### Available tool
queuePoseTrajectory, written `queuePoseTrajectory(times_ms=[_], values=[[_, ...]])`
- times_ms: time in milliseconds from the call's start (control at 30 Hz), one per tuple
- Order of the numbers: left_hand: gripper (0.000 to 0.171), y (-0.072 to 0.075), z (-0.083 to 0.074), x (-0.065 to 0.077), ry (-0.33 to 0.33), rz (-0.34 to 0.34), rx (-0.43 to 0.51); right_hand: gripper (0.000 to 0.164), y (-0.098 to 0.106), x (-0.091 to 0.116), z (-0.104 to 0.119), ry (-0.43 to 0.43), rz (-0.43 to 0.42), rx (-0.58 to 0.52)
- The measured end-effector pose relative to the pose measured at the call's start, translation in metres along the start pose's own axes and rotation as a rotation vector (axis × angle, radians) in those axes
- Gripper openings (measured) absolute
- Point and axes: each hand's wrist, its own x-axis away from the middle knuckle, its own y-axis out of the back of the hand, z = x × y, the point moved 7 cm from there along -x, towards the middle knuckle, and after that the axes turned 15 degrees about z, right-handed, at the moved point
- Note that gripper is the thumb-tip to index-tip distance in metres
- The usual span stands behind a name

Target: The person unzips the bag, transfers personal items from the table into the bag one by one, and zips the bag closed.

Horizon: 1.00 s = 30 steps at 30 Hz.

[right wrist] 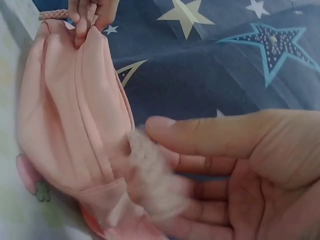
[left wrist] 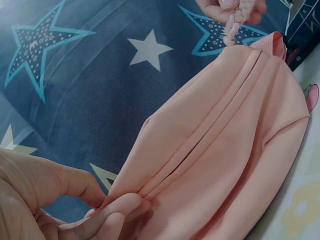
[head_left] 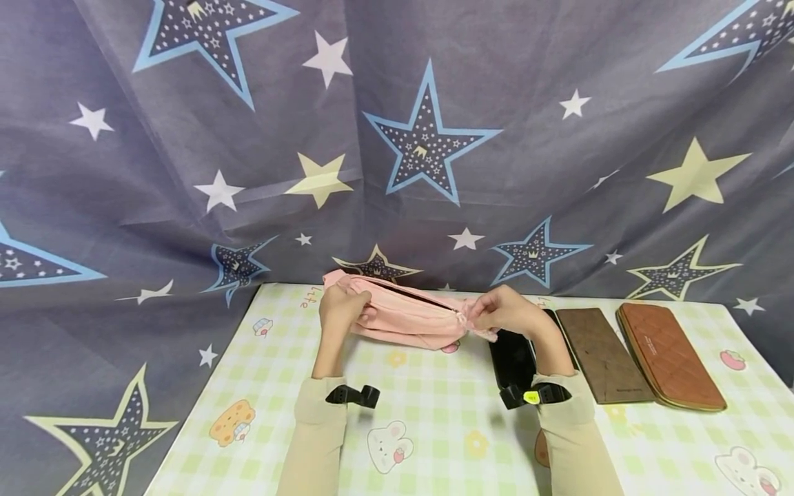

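A pink fabric bag [head_left: 409, 318] with a long zip along its top lies at the back of the table. At its left end my left hand [head_left: 342, 308] pinches the fabric by the end of the zip, thumb against fingers. My right hand [head_left: 510, 315] is at the other end, holding a braided pink cord [right wrist: 152, 175] between thumb and fingers. The cord is blurred in the right wrist view. In the left wrist view the zip seam [left wrist: 200, 142] looks closed or nearly so. What the bag holds inside is hidden.
Right of the bag lie a black flat glossy object [head_left: 512, 355], partly under my right arm, a dark brown wallet [head_left: 603, 355] and a tan quilted zip wallet [head_left: 673, 355]. A brown item [head_left: 542, 449] peeks out beside my right sleeve. A star-patterned curtain [head_left: 428, 227] hangs behind the table.
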Motion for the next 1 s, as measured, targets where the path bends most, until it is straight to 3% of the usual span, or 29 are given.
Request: queuePoseTrajectory(times_ms=[100,200,433,533,767,1000], values=[[0.015,-0.003,0.001,0.0,0.024,0.029,0.063,0.013,0.006,0.002,0.009,-0.002,-0.117,0.067],[0.025,-0.005,0.0,0.0,0.034,0.048,0.047,0.013,0.008,-0.003,0.024,0.003,-0.18,0.124],[0.027,0.0,-0.018,0.007,-0.016,0.029,-0.075,0.016,0.001,-0.044,0.064,-0.042,-0.113,0.457],[0.019,0.002,-0.027,0.011,-0.062,0.027,-0.109,0.022,-0.004,-0.06,0.072,-0.03,-0.089,0.532],[0.012,0.001,-0.045,0.019,-0.184,0.045,-0.148,0.017,-0.014,-0.082,0.075,0.039,-0.036,0.532],[0.012,-0.003,-0.055,0.027,-0.243,0.096,-0.193,0.014,-0.025,-0.083,0.068,-0.012,0.006,0.297]])
